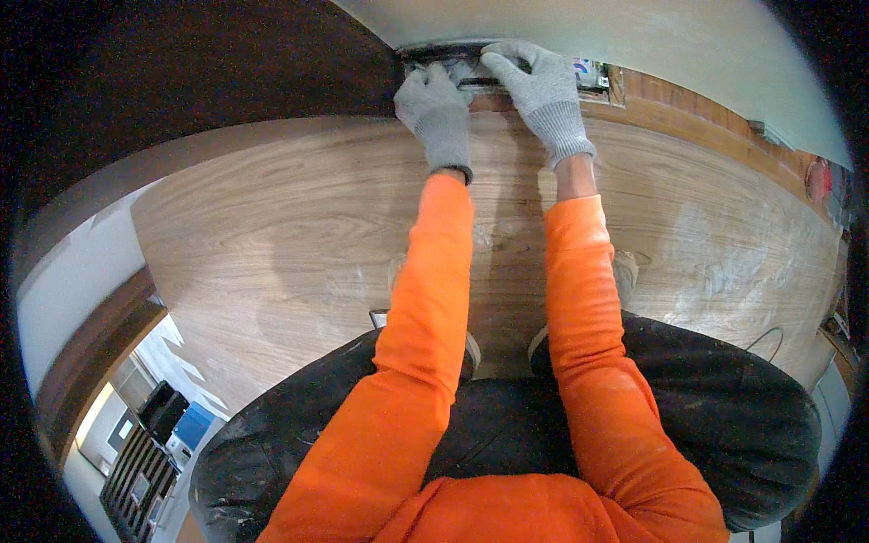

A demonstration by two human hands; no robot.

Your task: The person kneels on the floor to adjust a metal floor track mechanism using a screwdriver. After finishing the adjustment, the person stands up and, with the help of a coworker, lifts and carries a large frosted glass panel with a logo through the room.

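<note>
Far left, low: a black slatted rack (138,480), a blue box (192,423) just beside it, both small and bent by the lens. Above them, filling the upper left corner, a dark brown panel (226,72); its right end meets the recess I am at. Wood-grain floor (317,208) spreads from here across to the right.

My left hand (434,101), in a grey knit glove with a dark cuff edge, is at the left end of the recess, fingers curled in toward it. Fingertips partly hidden; cannot tell whether they are closed on anything.

The recess (480,82): long, narrow, black-edged, low at the base of the pale wall (688,45), straight ahead of me. Grey and dusty-looking inside. A black strip (444,51) runs along its upper edge.

My right hand (540,81), same grey glove, is just beside the left, the two apart. Thumb and fingers bent, a gap showing between them, tips at the strip's right end; cannot tell if they grip it.

Right of that hand, a small item with a coloured label (587,71) sits in the opening. Then wooden baseboard (679,101), whitish smears (720,258) on the floor, and a red object (818,180), kind unclear.
</note>
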